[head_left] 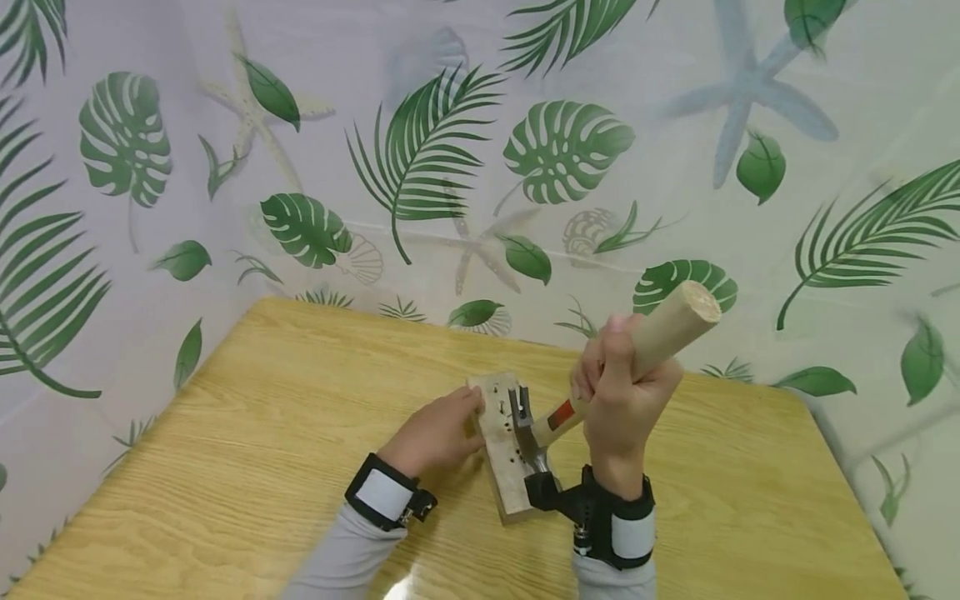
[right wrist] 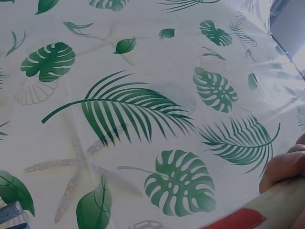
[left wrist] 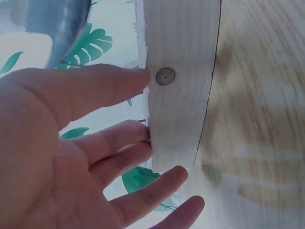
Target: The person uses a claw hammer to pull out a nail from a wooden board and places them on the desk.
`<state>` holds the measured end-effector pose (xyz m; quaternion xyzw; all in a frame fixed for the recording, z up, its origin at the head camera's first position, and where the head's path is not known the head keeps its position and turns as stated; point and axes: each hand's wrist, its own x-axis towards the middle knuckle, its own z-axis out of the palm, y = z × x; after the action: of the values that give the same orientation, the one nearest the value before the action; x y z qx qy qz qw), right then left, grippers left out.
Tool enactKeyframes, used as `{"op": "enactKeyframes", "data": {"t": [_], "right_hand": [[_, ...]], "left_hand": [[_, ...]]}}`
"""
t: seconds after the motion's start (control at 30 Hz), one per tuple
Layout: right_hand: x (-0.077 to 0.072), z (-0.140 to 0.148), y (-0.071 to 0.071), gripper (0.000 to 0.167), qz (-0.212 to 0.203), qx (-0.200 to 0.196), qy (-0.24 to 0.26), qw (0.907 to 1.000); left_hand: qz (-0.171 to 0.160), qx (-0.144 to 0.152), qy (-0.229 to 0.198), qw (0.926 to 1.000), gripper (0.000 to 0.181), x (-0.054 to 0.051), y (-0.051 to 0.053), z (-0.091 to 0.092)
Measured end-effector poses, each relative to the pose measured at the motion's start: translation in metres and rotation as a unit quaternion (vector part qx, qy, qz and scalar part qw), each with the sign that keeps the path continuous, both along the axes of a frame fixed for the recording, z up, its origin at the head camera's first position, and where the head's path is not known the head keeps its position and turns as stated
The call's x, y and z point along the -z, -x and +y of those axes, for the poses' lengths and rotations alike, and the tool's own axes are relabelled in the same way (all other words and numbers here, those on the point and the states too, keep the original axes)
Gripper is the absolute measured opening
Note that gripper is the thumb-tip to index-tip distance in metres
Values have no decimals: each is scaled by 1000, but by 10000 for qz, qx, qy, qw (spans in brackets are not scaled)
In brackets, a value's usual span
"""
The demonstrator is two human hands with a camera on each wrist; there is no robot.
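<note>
A pale wooden block (head_left: 510,487) lies on the table, its top dotted with several small dark marks. Fingertips of my left hand (head_left: 441,429) touch its left edge. In the left wrist view that hand (left wrist: 57,138) has its thumb and fingers extended against the block (left wrist: 178,119), whose side bears a round knot-like mark. My right hand (head_left: 626,396) grips the thick wooden handle of a claw hammer (head_left: 675,325), tilted with its butt raised. The metal head overlaps the block in the head view; whether they touch cannot be told. Part of the right hand (right wrist: 286,164) shows on the handle (right wrist: 281,205).
A wood-grain table (head_left: 300,433) spreads around the block. Behind it hangs a pale sheet (head_left: 315,167) printed with green leaves, shells and starfish. Each wrist wears a black strap (head_left: 386,492) with a camera mount.
</note>
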<state>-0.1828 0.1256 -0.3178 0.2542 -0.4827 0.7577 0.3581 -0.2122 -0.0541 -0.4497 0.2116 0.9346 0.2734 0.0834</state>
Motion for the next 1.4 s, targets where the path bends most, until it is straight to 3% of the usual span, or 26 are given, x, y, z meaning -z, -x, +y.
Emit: {"op": "enactKeyframes", "data": {"t": [0.1, 0.2, 0.3, 0.47, 0.57, 0.7, 0.93, 1.1, 1.27, 1.4], "right_hand": [[-7, 0, -9, 31, 94, 5, 34, 9999], [-11, 0, -16, 28, 175, -90, 184, 9996], [-15, 1, -21, 27, 266, -163, 336, 9989], [-21, 3, -27, 30, 313, -130, 422, 9985], [-22, 2, -29, 29, 297, -116, 435, 9985], [-23, 2, -30, 29, 303, -68, 427, 9986], [-22, 2, -31, 22, 276, -133, 316, 9990], [-22, 2, -33, 21, 243, -161, 242, 9993], [-22, 5, -34, 25, 170, -172, 134, 9996], [-21, 9, -34, 25, 115, -129, 112, 9998]], "left_hand": [[33, -26, 78, 10000, 41, -2, 0, -2], [392, -83, 95, 9992, 41, -6, 0, -4], [752, -87, -365, 9965, 38, -14, 0, -3], [729, 420, -1445, 9859, 31, -27, -2, 3], [725, 766, -1646, 9807, 20, -29, -3, 9], [778, 881, -1668, 9790, 9, -27, -3, 14], [1107, 625, -1669, 9777, 6, -22, -4, 15], [1205, 206, -1880, 9745, 8, -21, -5, 16], [1383, -143, -2183, 9659, 11, -25, -3, 14], [1221, -406, -2087, 9695, 14, -33, 2, 0]]}}
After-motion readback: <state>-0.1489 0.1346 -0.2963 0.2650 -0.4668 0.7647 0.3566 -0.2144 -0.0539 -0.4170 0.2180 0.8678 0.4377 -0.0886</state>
